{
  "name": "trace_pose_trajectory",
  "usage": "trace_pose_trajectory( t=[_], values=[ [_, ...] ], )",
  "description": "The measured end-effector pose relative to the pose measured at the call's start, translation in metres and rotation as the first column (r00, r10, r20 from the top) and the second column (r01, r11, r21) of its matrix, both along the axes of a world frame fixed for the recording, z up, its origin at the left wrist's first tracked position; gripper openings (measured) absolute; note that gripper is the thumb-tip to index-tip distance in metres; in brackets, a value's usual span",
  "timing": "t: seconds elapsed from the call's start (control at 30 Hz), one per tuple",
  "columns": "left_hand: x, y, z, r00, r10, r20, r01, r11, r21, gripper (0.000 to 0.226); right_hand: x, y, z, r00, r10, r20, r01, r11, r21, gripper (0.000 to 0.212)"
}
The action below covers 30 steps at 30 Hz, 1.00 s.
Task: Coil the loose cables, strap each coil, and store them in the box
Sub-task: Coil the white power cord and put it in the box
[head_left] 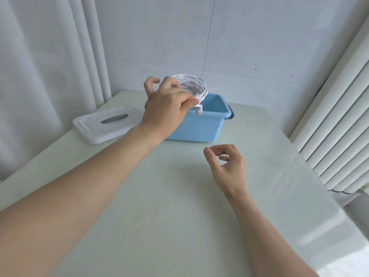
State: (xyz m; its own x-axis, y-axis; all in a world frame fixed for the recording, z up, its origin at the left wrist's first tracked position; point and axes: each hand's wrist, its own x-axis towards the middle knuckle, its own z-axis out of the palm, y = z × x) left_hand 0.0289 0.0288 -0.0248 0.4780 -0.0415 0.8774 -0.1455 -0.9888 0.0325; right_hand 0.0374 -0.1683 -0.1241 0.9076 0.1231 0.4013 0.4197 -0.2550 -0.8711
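The pale green worktop point(179, 196) stands in a corner between a white curtain point(40, 76) on the left, a panelled wall behind and a white radiator point(329, 126) on the right. An open blue box point(199, 126) sits near the far edge of the worktop. Its white lid point(105, 124) lies flat just beside it, toward the far left corner.

Hand states:
- The left hand point(165, 108) pinches a coiled white cable point(191, 85) between thumb and forefinger. The remaining fingers are spread and curled clear of the coil. The coil hangs above the near left part of the box opening, tilted. A short white strap or connector end point(199, 110) dangles below the thumb; which of the two cannot be told.
- The right hand point(225, 164) hovers over the middle of the worktop, fingers loosely curled, holding nothing.

No loose cable is visible on the worktop, so this is judged to be a late or final storing step.

Possible faults from this position:
1. The grip covers only one point of the coil. If the strap is loose, turns may spring apart on release and the coil may lose its shape.
2. The coil looks nearly as wide as the short side of the box. A tilted release may leave it caught on the rim or hanging outside.
3. The left wrist is close to the near wall of the box. A careless descent may push the light box toward the far edge.
4. The dangling end may snag on the rim
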Motion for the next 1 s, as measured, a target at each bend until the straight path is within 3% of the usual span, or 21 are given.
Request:
trace_pose_trajectory(
  t=[0.23, 0.33, 0.43, 0.53, 0.67, 0.7, 0.83, 0.9, 0.97, 1.0],
  values=[
    [0.082, -0.006, 0.028, 0.914, 0.11, -0.391, -0.124, 0.992, -0.01, 0.041, 0.008, -0.001, -0.006, 0.999, -0.031, -0.038, 0.031, 0.999, -0.012, 0.013],
    [0.097, -0.01, 0.017, 0.846, -0.054, -0.53, -0.065, 0.977, -0.204, 0.028, 0.009, -0.001, -0.009, 0.997, -0.043, -0.057, 0.043, 0.999, -0.008, 0.014],
    [0.102, -0.011, 0.008, 0.709, -0.195, -0.677, -0.056, 0.942, -0.33, 0.048, 0.011, -0.001, -0.011, 0.997, -0.038, -0.067, 0.037, 0.999, -0.027, 0.016],
    [0.098, -0.014, 0.008, 0.661, -0.217, -0.718, -0.057, 0.94, -0.337, 0.058, 0.011, 0.0, -0.012, 0.996, -0.022, -0.086, 0.017, 0.998, -0.056, 0.016],
    [0.088, -0.014, 0.004, 0.727, -0.086, -0.681, -0.076, 0.976, -0.204, 0.05, 0.01, 0.001, -0.012, 0.993, -0.013, -0.113, 0.005, 0.998, -0.065, 0.015],
    [0.087, -0.013, 0.004, 0.702, -0.089, -0.707, -0.081, 0.976, -0.203, 0.054, 0.01, 0.001, -0.011, 0.993, -0.012, -0.115, 0.005, 0.998, -0.068, 0.015],
    [0.093, -0.009, 0.011, 0.424, -0.174, -0.889, -0.115, 0.963, -0.244, 0.061, 0.011, 0.001, -0.011, 0.99, -0.012, -0.138, 0.001, 0.997, -0.079, 0.015],
    [0.095, -0.009, 0.015, 0.346, -0.217, -0.913, -0.172, 0.942, -0.289, 0.071, 0.011, 0.001, -0.011, 0.988, -0.007, -0.154, -0.007, 0.996, -0.094, 0.013],
    [0.098, -0.01, 0.013, 0.369, -0.265, -0.891, -0.193, 0.916, -0.353, 0.07, 0.009, 0.001, -0.01, 0.987, 0.0, -0.16, -0.018, 0.994, -0.11, 0.013],
    [0.097, -0.012, 0.012, 0.44, -0.26, -0.86, -0.179, 0.913, -0.367, 0.064, 0.009, 0.001, -0.009, 0.987, 0.005, -0.161, -0.024, 0.993, -0.116, 0.014]
  ],
)
